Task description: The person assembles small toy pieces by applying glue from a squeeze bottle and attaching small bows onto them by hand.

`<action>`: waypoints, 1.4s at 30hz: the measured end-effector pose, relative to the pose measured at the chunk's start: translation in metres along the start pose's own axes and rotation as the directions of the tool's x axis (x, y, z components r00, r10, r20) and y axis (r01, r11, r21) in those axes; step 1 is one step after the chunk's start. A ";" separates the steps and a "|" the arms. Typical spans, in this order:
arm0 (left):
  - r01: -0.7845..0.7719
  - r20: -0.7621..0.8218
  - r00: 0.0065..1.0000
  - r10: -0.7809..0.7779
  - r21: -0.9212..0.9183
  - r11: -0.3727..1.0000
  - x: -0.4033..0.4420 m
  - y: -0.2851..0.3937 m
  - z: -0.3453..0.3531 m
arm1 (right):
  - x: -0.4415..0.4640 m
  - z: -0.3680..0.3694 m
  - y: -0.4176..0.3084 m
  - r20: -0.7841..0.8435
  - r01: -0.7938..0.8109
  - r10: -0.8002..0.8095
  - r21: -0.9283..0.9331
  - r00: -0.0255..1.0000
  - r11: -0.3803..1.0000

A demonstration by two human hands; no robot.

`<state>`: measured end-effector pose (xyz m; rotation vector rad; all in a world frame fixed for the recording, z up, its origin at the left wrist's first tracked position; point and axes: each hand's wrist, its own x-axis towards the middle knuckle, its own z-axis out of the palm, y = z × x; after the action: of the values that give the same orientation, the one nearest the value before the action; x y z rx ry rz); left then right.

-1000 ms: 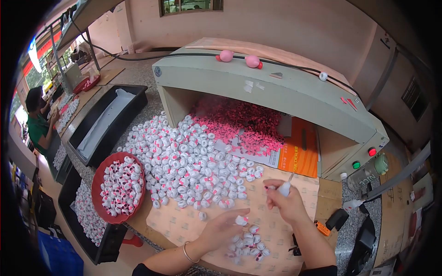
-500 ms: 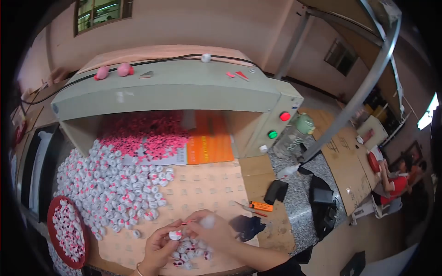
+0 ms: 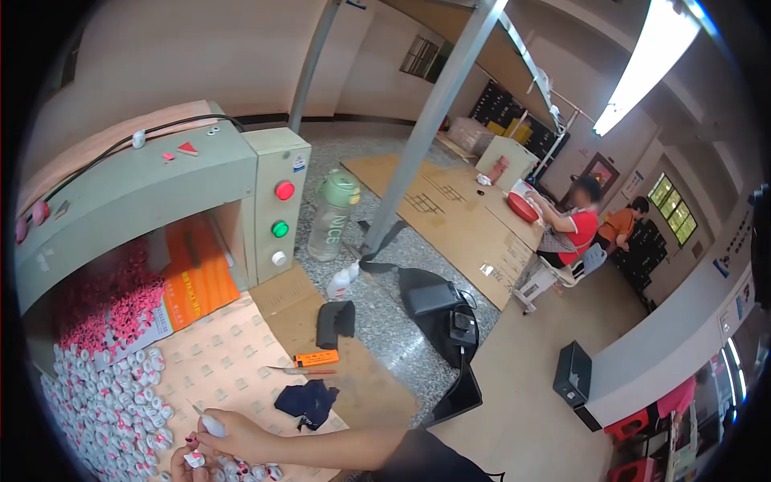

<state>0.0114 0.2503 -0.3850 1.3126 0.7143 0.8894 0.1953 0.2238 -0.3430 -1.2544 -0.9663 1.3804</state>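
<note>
Near the bottom left, my right hand [image 3: 241, 438] is closed around a small white squeeze bottle [image 3: 213, 425] with a thin needle tip. Just below and left of it, my left hand [image 3: 183, 466], partly cut off by the frame edge, pinches a small white piece with pink [image 3: 194, 459]. The two hands are close together. More white and pink pieces [image 3: 257, 471] lie beside them on the patterned sheet [image 3: 229, 353]. A large pile of white pieces [image 3: 108, 410] spreads on the left, below a heap of small pink parts [image 3: 120, 305].
A grey-green machine housing [image 3: 152, 173] with red and green buttons stands at left. Beyond are a clear bottle [image 3: 327, 225], an orange box [image 3: 316, 358], a dark cloth [image 3: 307, 403] and a black bag [image 3: 438, 309]. Two people sit farther back at right, one by a red bowl [image 3: 522, 206].
The head view has swung right, bringing the seated people and floor further into view. My hands now appear at the lower left, still close together with the bottle and piece.
</note>
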 end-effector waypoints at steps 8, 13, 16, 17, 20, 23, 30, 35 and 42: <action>-0.191 0.004 0.978 0.209 0.425 0.885 0.002 0.013 0.008 | 0.001 0.001 0.002 0.000 0.044 -0.044 -0.025 0.999 0.999; -0.271 0.044 0.953 0.300 0.564 0.780 0.003 0.005 -0.003 | -0.003 -0.013 -0.017 0.046 0.041 -0.045 0.080 0.998 0.996; -0.225 0.037 0.970 0.241 0.516 0.826 0.004 0.004 -0.001 | -0.019 -0.024 -0.039 0.049 0.017 -0.022 0.102 0.999 0.995; -0.198 0.019 0.976 0.216 0.491 0.849 0.004 0.003 -0.002 | -0.021 -0.026 -0.041 0.046 0.030 -0.035 0.114 0.998 0.993; 0.090 -0.150 0.983 -0.105 -0.101 0.991 0.007 0.002 0.009 | -0.016 -0.026 -0.017 0.030 0.035 -0.037 0.092 0.999 0.995; 0.114 -0.096 0.987 -0.132 -0.181 0.977 0.008 0.004 0.011 | -0.011 -0.028 0.008 -0.009 -0.093 0.094 0.066 0.996 0.993; 0.150 0.035 0.989 -0.146 -0.238 0.960 0.004 0.019 0.007 | -0.018 -0.022 0.008 0.064 -0.132 0.118 0.292 0.991 0.947; 0.207 0.080 0.976 -0.201 -0.077 0.975 0.011 0.031 0.014 | -0.022 -0.012 -0.006 0.058 -0.185 0.177 0.218 0.983 0.958; 0.051 0.117 0.992 -0.052 0.013 0.999 0.012 0.019 0.015 | -0.017 -0.009 0.008 0.081 -0.157 0.151 0.072 0.985 0.985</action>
<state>0.0272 0.2535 -0.3638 1.3379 0.6579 0.7618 0.2024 0.2054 -0.3491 -1.2469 -0.8715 1.5810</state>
